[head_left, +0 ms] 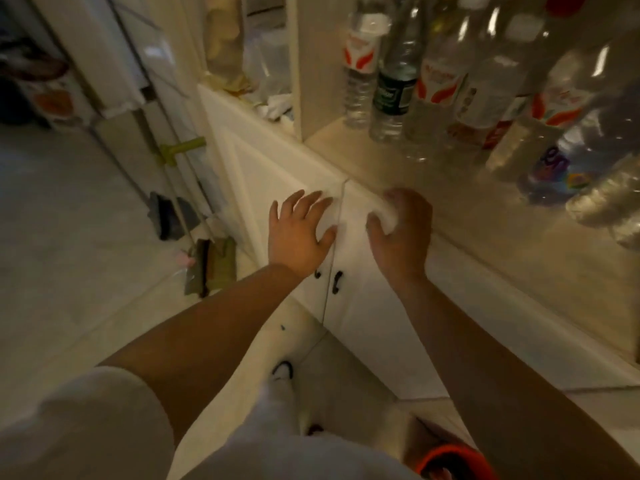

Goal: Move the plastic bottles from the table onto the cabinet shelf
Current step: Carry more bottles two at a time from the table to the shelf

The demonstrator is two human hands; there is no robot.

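From the head view, your left hand (pixel 299 232) hangs in front of the white cabinet doors (pixel 356 306), fingers spread and straight, gripping nothing. Your right hand (pixel 401 230) is just beside it, below the front edge of the cabinet shelf (pixel 433 174), with its fingers loosely curled; a pale blurred patch sits at the fingertips, and you cannot tell whether it is a held thing or the shelf edge. The plastic bottles (pixel 450 81) stand crowded on the shelf to your upper right: a small red-labelled water bottle (pixel 360 64) at the left end, a dark-labelled bottle (pixel 394 88) just beside it, more clear ones behind and to the right. Two dark door handles (pixel 336 282) sit under your wrists. An orange rim (pixel 453 459) shows at the bottom edge.
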